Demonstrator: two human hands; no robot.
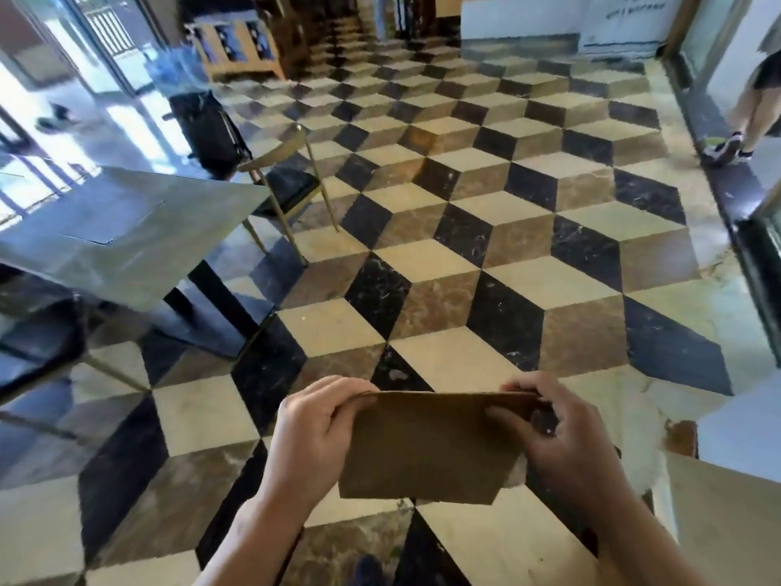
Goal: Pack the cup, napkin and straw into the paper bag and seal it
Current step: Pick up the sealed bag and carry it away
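Note:
A flat, folded brown paper bag [427, 446] is held in the air in front of me, above the floor. My left hand [315, 433] grips its upper left corner with fingers curled over the top edge. My right hand [562, 437] pinches the upper right corner. No cup, napkin or straw is in view.
A grey table [126, 230] stands at the left with chairs [287, 179] around it. A light wooden surface [727, 526] sits at the lower right, with something white [651, 437] beside it. The floor is patterned tile. A person's legs [752, 120] are at the far right.

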